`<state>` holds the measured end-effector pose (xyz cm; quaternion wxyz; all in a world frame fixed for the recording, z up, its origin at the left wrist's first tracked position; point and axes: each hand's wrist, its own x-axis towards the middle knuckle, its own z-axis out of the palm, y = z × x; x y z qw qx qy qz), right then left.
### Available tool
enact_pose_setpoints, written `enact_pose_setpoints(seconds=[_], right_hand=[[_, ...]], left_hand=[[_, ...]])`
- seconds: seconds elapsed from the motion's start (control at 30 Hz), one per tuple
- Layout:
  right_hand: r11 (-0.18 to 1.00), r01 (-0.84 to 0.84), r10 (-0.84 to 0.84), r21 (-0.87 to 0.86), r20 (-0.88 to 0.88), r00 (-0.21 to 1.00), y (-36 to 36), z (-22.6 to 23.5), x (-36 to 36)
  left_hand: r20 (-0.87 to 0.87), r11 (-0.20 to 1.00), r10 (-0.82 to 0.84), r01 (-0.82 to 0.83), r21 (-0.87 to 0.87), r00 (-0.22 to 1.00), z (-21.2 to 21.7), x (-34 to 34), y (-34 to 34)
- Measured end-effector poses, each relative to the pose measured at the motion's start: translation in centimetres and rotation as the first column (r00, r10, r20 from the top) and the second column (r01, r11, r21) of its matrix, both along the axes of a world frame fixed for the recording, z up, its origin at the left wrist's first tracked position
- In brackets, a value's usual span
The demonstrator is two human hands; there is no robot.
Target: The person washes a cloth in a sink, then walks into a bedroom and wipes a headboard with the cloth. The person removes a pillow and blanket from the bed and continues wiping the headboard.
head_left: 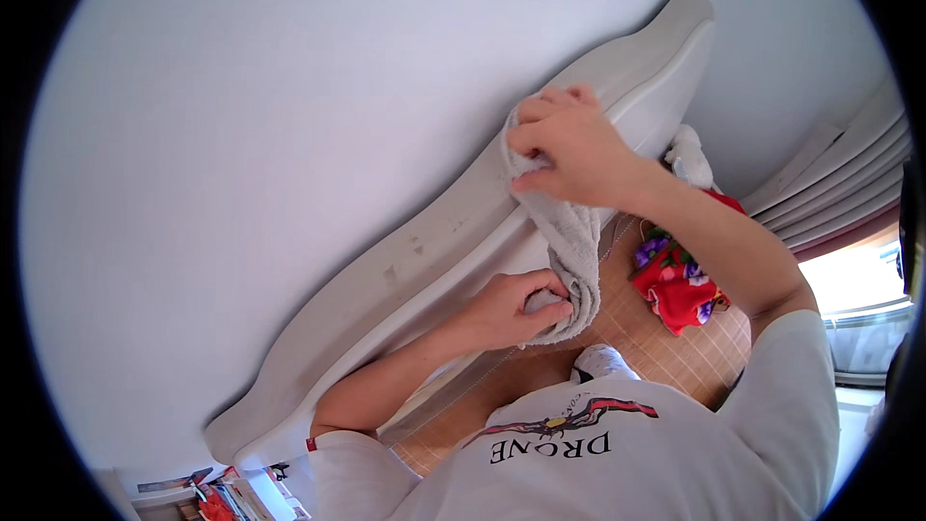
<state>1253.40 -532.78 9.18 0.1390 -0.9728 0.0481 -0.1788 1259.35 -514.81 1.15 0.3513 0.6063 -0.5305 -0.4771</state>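
A grey towel (569,233) hangs between my two hands over the front of a cream, curved headboard (453,195). With bent fingers, my right hand (571,147) grips the towel's upper end against the headboard's top edge. Lower down and nearer to me, my left hand (511,311) is closed round the bunched lower part of the same towel. Small dark marks (391,275) show on the headboard's top surface, left of the towel.
Below the headboard lies a brown bed mat (666,357) with a line pattern. A red flowered cloth (680,285) and a white plush-looking thing (689,156) lie to the right. Beyond are a gathered curtain (834,193) and a bright window. Books (236,497) stand at lower left.
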Motion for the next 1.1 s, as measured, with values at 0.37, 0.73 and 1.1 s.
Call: enact_pose_setpoints(seconds=[0.37, 0.73, 1.1], right_hand=[[0.991, 0.134, -0.134, -0.026, 0.02, 0.991, -1.0, -0.3, -0.9], [0.996, 0.089, -0.089, -0.009, 0.016, 0.996, -0.3, -0.3, -0.1], [0.994, 0.089, -0.088, -0.058, 0.006, 0.996, -0.3, -0.9, -0.6]], left_hand=[[-0.009, 0.996, -0.011, 0.012, 0.083, 1.0, 1.0, 0.0, -0.2], [0.046, 0.993, -0.025, 0.019, 0.117, 0.999, 1.8, 0.4, -0.3], [0.011, 0.997, -0.013, 0.012, 0.08, 1.0, 0.7, -0.1, -0.2]])
